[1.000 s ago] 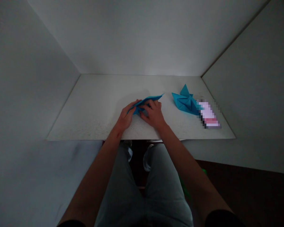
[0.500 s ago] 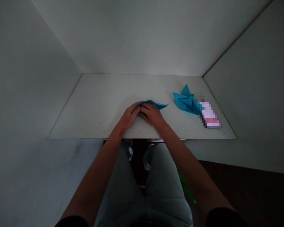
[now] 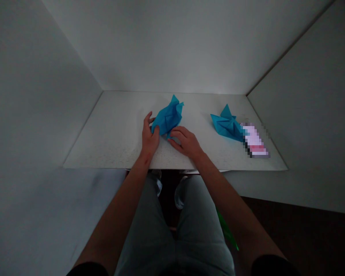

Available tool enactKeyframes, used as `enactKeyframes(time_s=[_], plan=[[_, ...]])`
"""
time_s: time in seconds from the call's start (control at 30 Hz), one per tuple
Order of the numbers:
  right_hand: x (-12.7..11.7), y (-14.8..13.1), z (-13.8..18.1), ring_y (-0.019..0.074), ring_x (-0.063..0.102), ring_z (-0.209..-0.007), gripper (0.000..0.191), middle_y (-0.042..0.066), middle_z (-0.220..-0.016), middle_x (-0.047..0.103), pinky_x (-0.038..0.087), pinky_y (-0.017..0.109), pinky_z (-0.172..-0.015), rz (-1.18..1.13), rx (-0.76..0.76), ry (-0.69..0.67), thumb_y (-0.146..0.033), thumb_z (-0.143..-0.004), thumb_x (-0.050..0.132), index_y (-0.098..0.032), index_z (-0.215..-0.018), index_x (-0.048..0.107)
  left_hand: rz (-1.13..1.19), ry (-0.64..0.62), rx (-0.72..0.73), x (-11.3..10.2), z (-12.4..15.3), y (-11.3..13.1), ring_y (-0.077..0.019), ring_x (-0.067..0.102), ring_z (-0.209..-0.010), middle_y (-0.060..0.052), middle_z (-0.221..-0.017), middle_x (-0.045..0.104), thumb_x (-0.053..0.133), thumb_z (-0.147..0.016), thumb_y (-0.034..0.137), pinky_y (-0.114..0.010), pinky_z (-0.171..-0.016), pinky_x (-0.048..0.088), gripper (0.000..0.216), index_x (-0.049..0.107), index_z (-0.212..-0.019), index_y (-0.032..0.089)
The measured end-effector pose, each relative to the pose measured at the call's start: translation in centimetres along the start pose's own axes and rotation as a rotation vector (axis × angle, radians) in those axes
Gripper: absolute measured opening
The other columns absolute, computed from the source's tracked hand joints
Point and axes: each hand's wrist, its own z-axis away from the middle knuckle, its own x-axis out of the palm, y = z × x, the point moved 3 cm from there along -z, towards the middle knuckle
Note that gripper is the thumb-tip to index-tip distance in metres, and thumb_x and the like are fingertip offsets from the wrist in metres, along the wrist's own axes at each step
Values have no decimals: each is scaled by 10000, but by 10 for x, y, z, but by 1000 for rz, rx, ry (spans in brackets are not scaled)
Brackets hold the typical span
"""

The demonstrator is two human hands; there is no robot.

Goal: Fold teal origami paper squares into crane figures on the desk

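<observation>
Now the blue paper (image 3: 168, 116) stands up off the tabletop (image 3: 115, 130), no longer flat; left hand (image 3: 149, 138) pinches its edge, right hand (image 3: 186, 142) touches it, fingers loose. A folded model (image 3: 226, 124) lies apart; no legible writing.

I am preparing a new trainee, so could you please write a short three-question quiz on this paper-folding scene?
1. True or false: the left hand grips the near corner of the blue paper that stands up from the white table.
2. Which lies nearest the blurred flat item? A. the left hand B. the folded blue model C. the table's left edge
3. Fill in: the right hand has its fingertips at the paper's ____ edge.

Key: 1 true; 2 B; 3 near (bottom).
</observation>
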Motion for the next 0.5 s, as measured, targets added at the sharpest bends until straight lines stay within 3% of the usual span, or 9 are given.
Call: enactKeyframes(time_s=[0.1,0.2,0.27,0.37,0.5], plan=[[-8,3,1,267,685,-1059,150,100,-1089,717,587,439,-942,-62,81,98,-404,-1096,621,-263,-1112,667,-9,61,21,-3,0,-2,-296,580,-1495,-135,-1607,597,633,-1023,281,-466,-1174,572,601,480,-1604,294],[-18,14,5,265,651,-968,138,75,-994,676,566,461,-902,-73,244,273,-393,-1073,609,-266,-1033,642,-56,37,60,-2,-1,-6,-297,594,-1483,-131,-1572,621,611,-994,231,-462,-1153,589,408,694,-1392,260],[-23,23,8,257,624,-932,123,63,-970,649,553,457,-884,-90,348,383,-379,-1039,628,-264,-996,628,-79,-16,50,-1,-1,-11,-297,666,-1392,-134,-1550,650,601,-998,242,-467,-1106,621,320,778,-1265,243],[-25,36,12,249,609,-939,123,58,-994,635,544,447,-889,-119,471,505,-383,-1007,644,-264,-1015,616,-67,-71,22,2,-2,-16,-257,757,-1203,-123,-1439,742,591,-1025,276,-456,-1029,659,315,803,-1254,235],[-24,38,12,251,619,-1001,162,74,-1077,647,549,432,-889,-107,489,526,-409,-1015,634,-276,-1106,617,-86,-170,10,9,-1,-12,-221,786,-1014,-103,-1244,824,643,-1027,309,-419,-971,668,305,812,-1264,219]])
